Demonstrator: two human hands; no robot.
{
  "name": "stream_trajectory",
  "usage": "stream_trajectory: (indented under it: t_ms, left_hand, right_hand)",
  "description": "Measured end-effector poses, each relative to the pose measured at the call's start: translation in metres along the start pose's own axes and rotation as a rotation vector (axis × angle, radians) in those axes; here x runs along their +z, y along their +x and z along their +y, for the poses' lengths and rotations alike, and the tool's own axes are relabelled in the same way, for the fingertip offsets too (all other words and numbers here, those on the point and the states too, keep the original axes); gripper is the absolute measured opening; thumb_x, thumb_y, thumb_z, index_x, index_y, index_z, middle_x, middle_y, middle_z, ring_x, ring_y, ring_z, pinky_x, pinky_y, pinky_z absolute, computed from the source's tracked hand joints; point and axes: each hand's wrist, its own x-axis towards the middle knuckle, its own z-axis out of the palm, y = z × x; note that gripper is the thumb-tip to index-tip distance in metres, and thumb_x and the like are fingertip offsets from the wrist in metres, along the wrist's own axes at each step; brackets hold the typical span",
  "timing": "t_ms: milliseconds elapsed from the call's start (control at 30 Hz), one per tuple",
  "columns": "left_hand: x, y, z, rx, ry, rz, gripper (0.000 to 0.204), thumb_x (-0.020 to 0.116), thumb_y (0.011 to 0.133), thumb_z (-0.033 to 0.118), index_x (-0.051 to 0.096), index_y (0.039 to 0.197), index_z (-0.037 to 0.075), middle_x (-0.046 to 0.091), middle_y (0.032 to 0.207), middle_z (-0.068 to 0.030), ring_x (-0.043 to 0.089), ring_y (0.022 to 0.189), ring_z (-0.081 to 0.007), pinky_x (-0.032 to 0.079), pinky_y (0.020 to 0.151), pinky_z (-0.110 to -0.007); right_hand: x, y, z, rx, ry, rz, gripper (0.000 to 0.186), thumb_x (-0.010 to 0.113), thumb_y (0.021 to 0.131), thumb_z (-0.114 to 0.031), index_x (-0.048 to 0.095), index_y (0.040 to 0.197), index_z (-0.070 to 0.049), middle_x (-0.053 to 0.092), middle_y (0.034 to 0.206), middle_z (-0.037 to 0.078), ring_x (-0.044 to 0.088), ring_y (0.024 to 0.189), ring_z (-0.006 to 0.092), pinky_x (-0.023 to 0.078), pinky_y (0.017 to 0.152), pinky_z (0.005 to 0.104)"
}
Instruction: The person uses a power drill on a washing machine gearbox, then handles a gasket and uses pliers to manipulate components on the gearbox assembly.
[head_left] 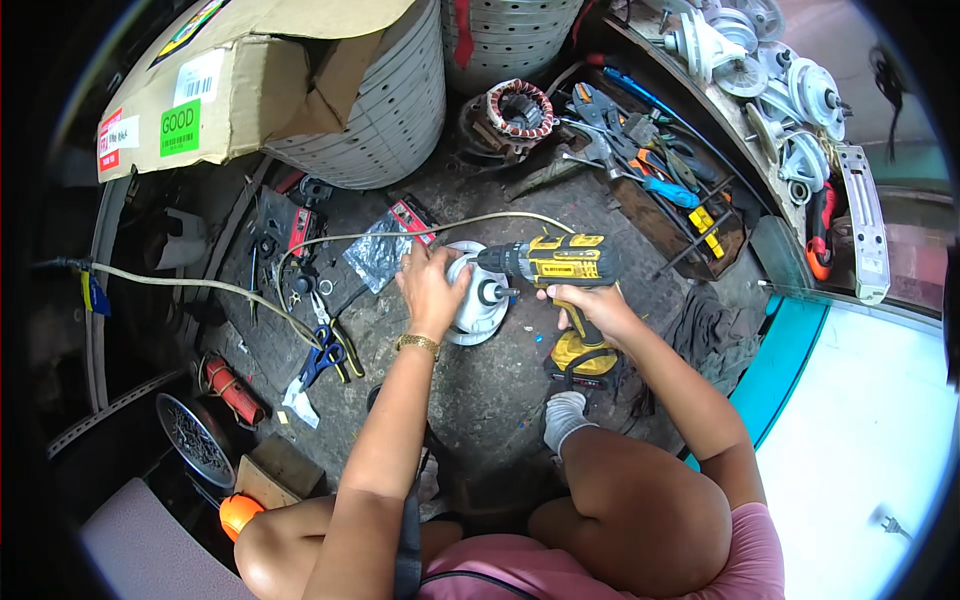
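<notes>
My right hand [592,308] is wrapped round the grip of a yellow and black cordless drill [565,262], which lies level and points left. The drill's chuck reaches a white round gear housing [476,318] with a short metal shaft; whatever bit or screw is there is hidden. My left hand [432,290] grips the housing's upper left side, fingers spread over its edge. A clear plastic bag with a red card [378,248] lies just beyond the left hand. Nearer to me on the left are blue-handled scissors [322,350] and yellow-black pliers [346,352].
A toolbox [735,240] full of hand tools stands at the far right, beside a shelf of similar white gear housings [800,95]. A copper-wound stator [519,110] sits at the back near perforated metal drums [385,120] and a cardboard box [235,95]. A cable [400,232] crosses the floor.
</notes>
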Motion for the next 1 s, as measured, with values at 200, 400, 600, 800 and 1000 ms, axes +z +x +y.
stream_trajectory:
  t_ms: [200, 400, 600, 800, 1000]
  left_hand:
    - [0.000, 0.000, -0.003, 0.017, -0.039, 0.056, 0.029, 0.084, 0.074, 0.026, 0.074, 0.096, 0.011, 0.060, 0.104, -0.0154, 0.056, 0.103, -0.0382, 0.045, 0.089, -0.049]
    - [0.002, -0.006, 0.000, 0.037, -0.058, 0.069, 0.029, 0.084, 0.073, 0.023, 0.072, 0.094, 0.006, 0.058, 0.106, -0.0162, 0.054, 0.105, -0.0381, 0.047, 0.092, -0.047]
    - [0.005, -0.019, -0.005, 0.038, -0.075, 0.077, 0.029, 0.084, 0.074, 0.022, 0.071, 0.094, 0.005, 0.057, 0.105, -0.0153, 0.052, 0.107, -0.0375, 0.046, 0.093, -0.047]
    - [-0.001, -0.015, -0.001, 0.069, -0.060, 0.038, 0.028, 0.084, 0.075, 0.020, 0.075, 0.101, 0.014, 0.058, 0.105, -0.0122, 0.051, 0.103, -0.0347, 0.045, 0.088, -0.046]
    - [-0.007, -0.002, 0.004, 0.077, 0.039, -0.021, 0.021, 0.083, 0.077, 0.022, 0.082, 0.097, 0.025, 0.059, 0.099, -0.0070, 0.052, 0.100, -0.0309, 0.043, 0.084, -0.045]
  right_hand:
    - [0.002, -0.001, 0.001, 0.028, 0.003, 0.004, 0.029, 0.071, 0.093, -0.016, 0.069, 0.117, 0.001, 0.075, 0.105, 0.010, 0.064, 0.060, 0.0144, 0.053, 0.056, 0.0294]
    - [0.001, -0.005, -0.004, 0.043, 0.020, -0.011, 0.028, 0.071, 0.094, -0.017, 0.069, 0.116, 0.001, 0.074, 0.102, 0.010, 0.062, 0.059, 0.0148, 0.052, 0.055, 0.0292]
    - [0.016, -0.009, -0.016, 0.059, -0.032, -0.041, 0.027, 0.072, 0.094, -0.017, 0.068, 0.113, 0.001, 0.071, 0.094, 0.010, 0.062, 0.061, 0.0152, 0.050, 0.053, 0.0283]
    - [0.003, -0.008, -0.015, 0.077, -0.003, -0.036, 0.026, 0.073, 0.093, -0.018, 0.069, 0.112, 0.001, 0.073, 0.096, 0.010, 0.062, 0.060, 0.0150, 0.051, 0.053, 0.0284]
    - [-0.004, -0.014, -0.011, 0.020, 0.038, -0.052, 0.033, 0.072, 0.093, -0.020, 0.068, 0.119, -0.001, 0.075, 0.104, 0.010, 0.064, 0.061, 0.0135, 0.055, 0.058, 0.0278]
